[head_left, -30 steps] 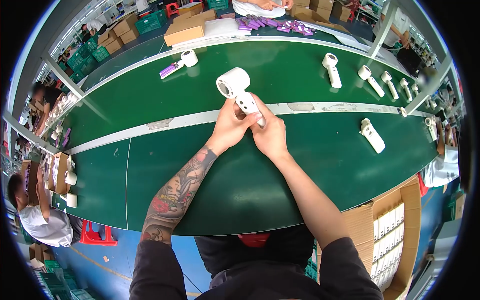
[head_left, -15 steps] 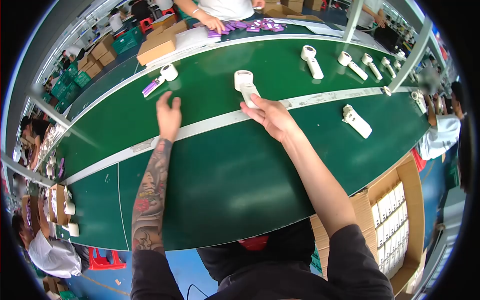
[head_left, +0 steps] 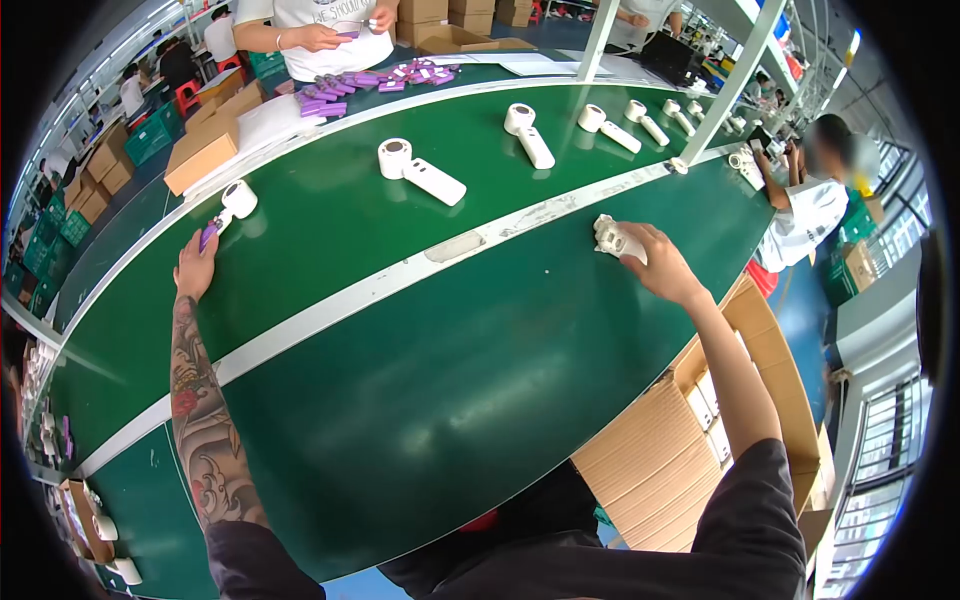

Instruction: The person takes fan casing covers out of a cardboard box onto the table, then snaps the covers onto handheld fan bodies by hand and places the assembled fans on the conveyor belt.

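On the far green belt (head_left: 330, 235), to the left, lies a white handheld fan (head_left: 239, 199) with purple parts in its uncovered handle. My left hand (head_left: 196, 268) has its fingers closed around the purple handle end. Over on the near green surface to the right, my right hand (head_left: 660, 266) grips a white handle casing (head_left: 612, 238). Fingers and palm cover much of that casing. A complete white fan (head_left: 432, 182) rests on the belt between my hands, touched by neither.
More white fans (head_left: 530, 137) line the belt toward the right. Purple parts (head_left: 335, 90) are piled before a co-worker (head_left: 340, 30). An open carton (head_left: 640, 445) with white pieces stands beside me at right. White metal posts (head_left: 598, 40) rise along the belt.
My right hand has let go of the white fan, now on the belt, and moved right onto the casing. My left hand has reached the purple-handled fan. The view has turned right.
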{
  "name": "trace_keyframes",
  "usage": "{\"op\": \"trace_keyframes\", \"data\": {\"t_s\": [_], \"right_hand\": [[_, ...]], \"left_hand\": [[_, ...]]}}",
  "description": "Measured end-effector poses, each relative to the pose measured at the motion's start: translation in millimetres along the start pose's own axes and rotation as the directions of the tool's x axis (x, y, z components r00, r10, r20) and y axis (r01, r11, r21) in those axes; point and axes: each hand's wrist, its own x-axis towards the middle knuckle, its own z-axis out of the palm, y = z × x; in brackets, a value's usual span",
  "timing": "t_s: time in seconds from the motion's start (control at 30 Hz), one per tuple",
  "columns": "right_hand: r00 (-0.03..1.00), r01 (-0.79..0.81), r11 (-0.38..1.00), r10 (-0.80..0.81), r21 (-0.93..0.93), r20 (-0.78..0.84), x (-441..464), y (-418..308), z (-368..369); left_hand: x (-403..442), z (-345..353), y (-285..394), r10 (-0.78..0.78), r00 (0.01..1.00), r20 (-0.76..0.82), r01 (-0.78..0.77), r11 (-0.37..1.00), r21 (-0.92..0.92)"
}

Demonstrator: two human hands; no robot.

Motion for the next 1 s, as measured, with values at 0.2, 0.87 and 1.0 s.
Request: {"op": "trace_keyframes", "data": {"t_s": [0.2,0.87,1.0], "right_hand": [[0.993,0.111,0.951,-0.119,-0.287,-0.012,-19,-13,3],[0.995,-0.011,0.496,-0.078,0.868,0.057,55,-300,71],[0.992,0.129,0.732,-0.098,0.669,-0.084,51,-334,91]], "left_hand": [[-26,-19,39,0.22,0.975,-0.034,-0.217,0.974,0.067],[-204,-26,192,0.352,0.893,0.279,0.365,-0.206,-0.908],[-211,-25,185,0.329,0.909,0.256,0.35,-0.269,-0.897]]}}
